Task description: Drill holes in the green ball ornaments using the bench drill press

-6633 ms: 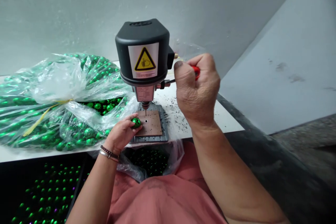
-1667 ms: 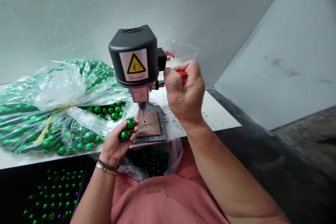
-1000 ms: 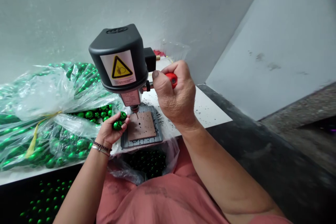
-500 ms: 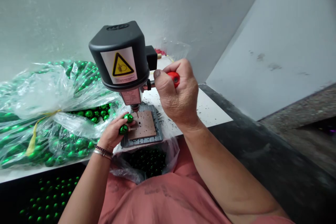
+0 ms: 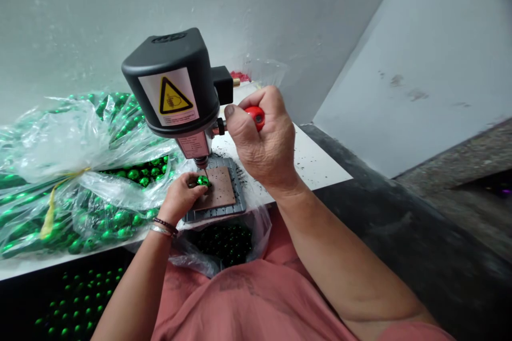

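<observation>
A black drill press (image 5: 172, 85) with a yellow warning sticker stands over a brown board (image 5: 220, 189) on a grey slotted base (image 5: 240, 200). My left hand (image 5: 182, 196) pinches a shiny green ball (image 5: 202, 181) right under the thin drill bit, at the board's left part. Whether the bit touches the ball I cannot tell. A second ball, if still in that hand, is hidden. My right hand (image 5: 264, 141) is wrapped round the red knob (image 5: 256, 117) of the press lever, to the right of the drill head.
Clear plastic bags of green balls (image 5: 120, 218) cover the left of the white table (image 5: 320, 165). An open bag (image 5: 260, 229) holding dark green balls hangs below the front edge. Dark shavings lie around the base. Something red lies behind the press.
My left hand has moved slightly right and brought a green ball under the bit, its fingers closing further. The second ball has gone out of sight. My right hand still grips the knob.
</observation>
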`<state>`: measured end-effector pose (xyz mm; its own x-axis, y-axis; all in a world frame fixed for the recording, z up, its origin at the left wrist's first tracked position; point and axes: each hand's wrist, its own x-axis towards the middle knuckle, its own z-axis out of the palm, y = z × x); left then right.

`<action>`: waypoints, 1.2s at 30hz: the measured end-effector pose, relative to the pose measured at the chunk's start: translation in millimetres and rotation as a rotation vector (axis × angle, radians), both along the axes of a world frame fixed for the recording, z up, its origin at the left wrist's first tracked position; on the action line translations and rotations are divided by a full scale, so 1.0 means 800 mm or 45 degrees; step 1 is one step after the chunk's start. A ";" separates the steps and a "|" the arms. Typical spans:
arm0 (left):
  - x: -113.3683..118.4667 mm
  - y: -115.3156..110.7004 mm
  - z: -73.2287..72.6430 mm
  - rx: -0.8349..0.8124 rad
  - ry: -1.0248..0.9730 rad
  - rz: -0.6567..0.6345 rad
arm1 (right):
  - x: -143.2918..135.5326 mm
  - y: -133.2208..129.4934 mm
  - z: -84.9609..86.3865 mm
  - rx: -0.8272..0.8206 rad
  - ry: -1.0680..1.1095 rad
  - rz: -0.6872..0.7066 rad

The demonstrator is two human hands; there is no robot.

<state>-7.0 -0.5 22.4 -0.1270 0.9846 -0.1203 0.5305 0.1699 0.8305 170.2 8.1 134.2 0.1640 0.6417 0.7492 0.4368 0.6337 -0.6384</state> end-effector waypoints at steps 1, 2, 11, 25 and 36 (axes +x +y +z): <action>0.000 0.001 -0.001 0.002 0.052 -0.005 | 0.000 0.000 0.000 0.003 0.004 0.002; 0.001 0.001 -0.001 0.002 0.089 -0.010 | 0.000 0.000 0.000 0.011 0.010 0.008; 0.009 0.005 -0.001 -0.008 0.383 -0.117 | 0.000 0.004 -0.003 0.145 0.070 0.076; 0.013 0.007 -0.003 0.078 0.566 -0.210 | 0.003 -0.001 -0.008 0.105 -0.001 0.019; 0.016 0.002 -0.002 0.105 0.549 -0.226 | 0.002 -0.017 -0.043 0.296 -0.163 -0.223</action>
<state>5.5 1.1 21.2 0.0230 0.9996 -0.0140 0.8448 -0.0119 0.5349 171.7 -5.5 100.2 0.1516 0.4214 0.8941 0.6195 0.6644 -0.4181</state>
